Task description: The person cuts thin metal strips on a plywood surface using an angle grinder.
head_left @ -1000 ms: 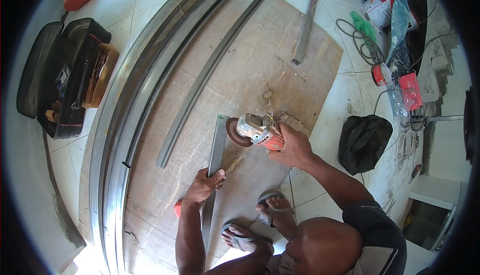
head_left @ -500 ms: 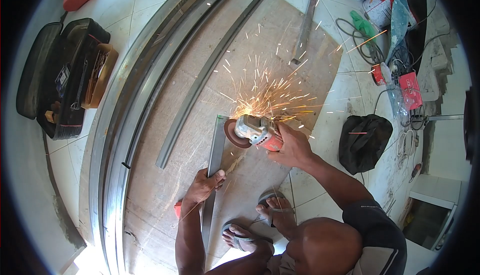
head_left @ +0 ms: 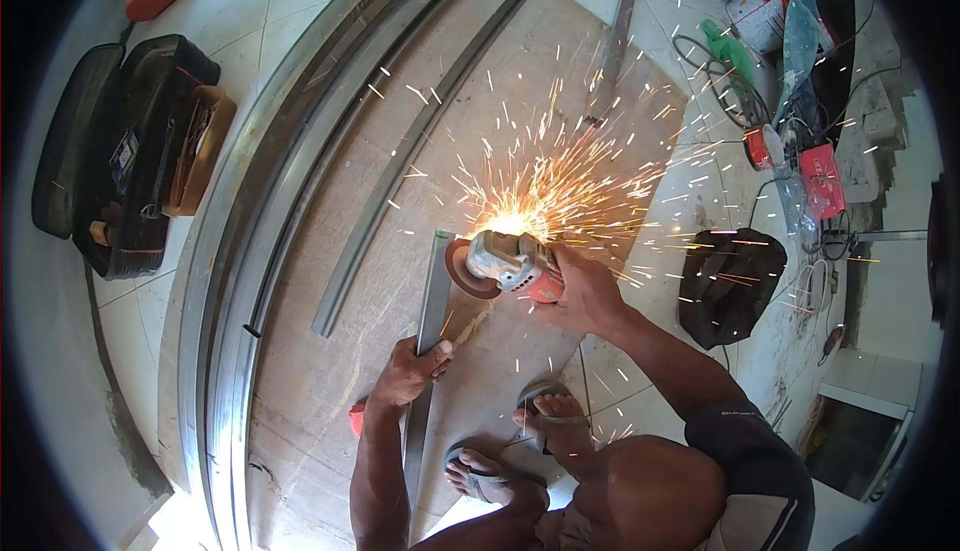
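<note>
My right hand (head_left: 588,293) is wrapped round the body of a red and grey angle grinder (head_left: 513,263). The grinder's brown disc (head_left: 470,269) touches the right edge of a grey metal bar (head_left: 433,296), close to its green-marked upper end. Bright sparks (head_left: 545,201) fan up and to the right from the disc and hide part of the board behind them. Lower down, my left hand (head_left: 408,371) grips the same bar, thumb on top. A small red object (head_left: 356,418) lies beside my left wrist, partly hidden.
Long metal profiles (head_left: 290,191) curve along the left of the wooden board (head_left: 330,391), with a thinner one (head_left: 400,161) nearer the middle. An open black case (head_left: 150,151) lies far left. A black bag (head_left: 732,286), cables and paint cans (head_left: 757,16) are at the right.
The spray of sparks has become larger and brighter and reaches further up and to the right. Both hands, the grinder and the bar are in almost the same places.
</note>
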`<state>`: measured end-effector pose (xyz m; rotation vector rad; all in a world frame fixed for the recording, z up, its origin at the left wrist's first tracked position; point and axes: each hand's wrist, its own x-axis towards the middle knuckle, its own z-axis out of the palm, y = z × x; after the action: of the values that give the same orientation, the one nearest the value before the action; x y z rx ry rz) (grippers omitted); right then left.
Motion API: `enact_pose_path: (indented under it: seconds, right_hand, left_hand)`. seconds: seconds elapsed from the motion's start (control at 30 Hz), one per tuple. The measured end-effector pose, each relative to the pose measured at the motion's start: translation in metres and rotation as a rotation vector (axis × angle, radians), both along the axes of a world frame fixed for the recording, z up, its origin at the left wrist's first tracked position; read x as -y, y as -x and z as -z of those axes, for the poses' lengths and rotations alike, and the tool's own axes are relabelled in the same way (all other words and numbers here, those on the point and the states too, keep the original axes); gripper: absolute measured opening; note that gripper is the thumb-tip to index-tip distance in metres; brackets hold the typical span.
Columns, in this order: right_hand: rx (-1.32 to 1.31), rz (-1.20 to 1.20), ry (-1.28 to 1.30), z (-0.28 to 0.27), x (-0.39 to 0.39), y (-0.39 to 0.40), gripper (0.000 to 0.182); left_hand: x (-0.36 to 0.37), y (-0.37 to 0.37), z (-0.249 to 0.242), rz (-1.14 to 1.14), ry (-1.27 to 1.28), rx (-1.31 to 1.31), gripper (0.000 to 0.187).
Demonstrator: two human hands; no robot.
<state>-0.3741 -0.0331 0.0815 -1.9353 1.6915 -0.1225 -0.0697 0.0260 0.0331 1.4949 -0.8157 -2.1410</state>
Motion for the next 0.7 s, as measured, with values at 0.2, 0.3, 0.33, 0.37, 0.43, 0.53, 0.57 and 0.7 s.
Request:
enact_pose_path:
  seconds: [0.2, 0.3, 0.33, 0.37, 0.43, 0.53, 0.57, 0.7]
  right_hand:
    - [-0.001, -0.042, 0.051, -0.002, 0.002, -0.001, 0.074]
    - [-0.048, -0.022, -0.04, -0.013, 0.005, -0.006, 0.075]
    - [-0.098, -0.004, -0.103, -0.015, 0.006, -0.007, 0.075]
    - [-0.098, -0.006, -0.103, -0.012, 0.005, -0.006, 0.075]
    - [-0.027, -0.051, 0.037, -0.003, 0.004, -0.001, 0.076]
    - [-0.03, -0.02, -0.012, 0.003, 0.003, 0.0, 0.075]
    - [-0.029, -0.021, -0.012, 0.002, 0.003, 0.0, 0.075]
    - [-0.052, -0.042, 0.011, 0.004, 0.002, 0.001, 0.073]
  left_hand:
    - [-0.001, -0.001, -0.001, 0.033, -0.011, 0.038, 0.034]
    - [0.0, -0.001, -0.003, 0.04, -0.007, 0.035, 0.035]
    - [0.0, -0.001, -0.002, 0.034, -0.014, 0.025, 0.036]
    - [-0.001, -0.001, -0.002, 0.028, -0.02, 0.014, 0.037]
    - [-0.004, 0.0, 0.005, 0.023, -0.014, 0.028, 0.037]
    - [-0.004, -0.001, 0.003, 0.026, 0.013, 0.029, 0.039]
    - [-0.003, -0.001, 0.001, 0.034, 0.033, 0.014, 0.04]
    - [-0.005, -0.003, 0.007, 0.058, 0.032, 0.058, 0.042]
